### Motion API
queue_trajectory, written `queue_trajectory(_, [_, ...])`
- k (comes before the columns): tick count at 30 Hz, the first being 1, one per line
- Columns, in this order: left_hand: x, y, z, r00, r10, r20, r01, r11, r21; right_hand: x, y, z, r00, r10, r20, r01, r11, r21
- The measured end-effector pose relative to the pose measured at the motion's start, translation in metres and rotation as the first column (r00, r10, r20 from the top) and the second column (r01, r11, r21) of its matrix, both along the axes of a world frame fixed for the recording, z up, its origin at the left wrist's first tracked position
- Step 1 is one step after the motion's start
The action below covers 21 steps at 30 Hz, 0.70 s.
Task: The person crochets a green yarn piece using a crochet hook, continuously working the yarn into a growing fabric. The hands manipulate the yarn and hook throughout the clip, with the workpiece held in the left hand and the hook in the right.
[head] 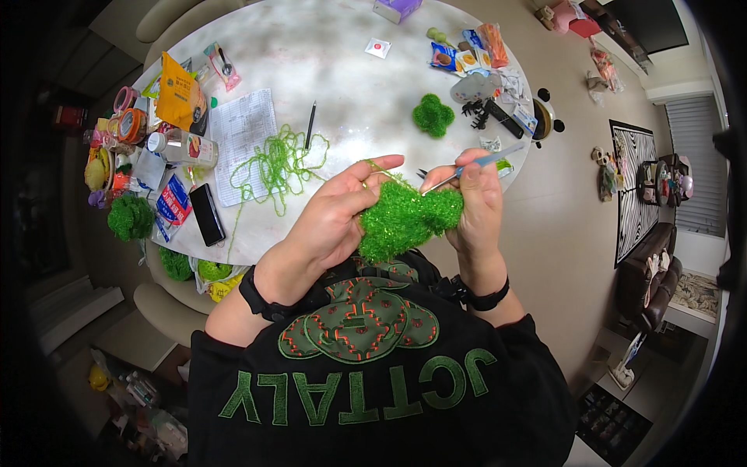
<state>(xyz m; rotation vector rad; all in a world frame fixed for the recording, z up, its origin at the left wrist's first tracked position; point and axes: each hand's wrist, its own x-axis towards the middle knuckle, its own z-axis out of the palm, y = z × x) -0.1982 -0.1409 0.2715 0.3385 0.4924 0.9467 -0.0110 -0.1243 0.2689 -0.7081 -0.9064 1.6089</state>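
Between my hands, above the table's near edge, is a fuzzy green crocheted piece (pixel 392 225) with a glittery pile. My left hand (pixel 337 211) pinches its left side, and a green strand runs up over the raised index finger. In my right hand (pixel 480 204) is a crochet hook (pixel 474 168) with a blue handle; its metal tip touches the top of the piece. The same hand also supports the right end of the work. A loose tangle of green yarn (pixel 277 166) lies left of my hands, partly on a sheet of lined paper (pixel 242 125).
On the marble table (pixel 327 58) lie a black pen (pixel 311 125), a phone (pixel 207 215) and a flower-shaped green piece (pixel 433 115). Packets, jars and a plastic bottle (pixel 184 148) crowd the left edge. Snack packets (pixel 461 58) and a black remote (pixel 504 118) sit at the right.
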Motion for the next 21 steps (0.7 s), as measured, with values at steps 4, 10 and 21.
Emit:
queue_trajectory(4, [0.0003, 0.0019, -0.0014, 1.0, -0.02, -0.009, 0.02, 0.998, -0.057, -0.0016, 0.0016, -0.0007, 1.0, -0.015, 0.015, 0.015, 1.0, -0.026])
queue_trajectory(10, [-0.0023, 0.0034, 0.001, 0.998, -0.057, 0.008, 0.058, 0.996, -0.072, -0.0005, 0.0043, -0.0019, 0.998, -0.044, 0.052, 0.047, 0.998, -0.051])
queue_trajectory(21, [0.001, 0.0038, 0.0026, 0.999, 0.026, -0.041, -0.028, 0.999, -0.045, -0.0023, 0.0061, -0.0035, 0.981, -0.107, 0.163, 0.098, 0.993, 0.061])
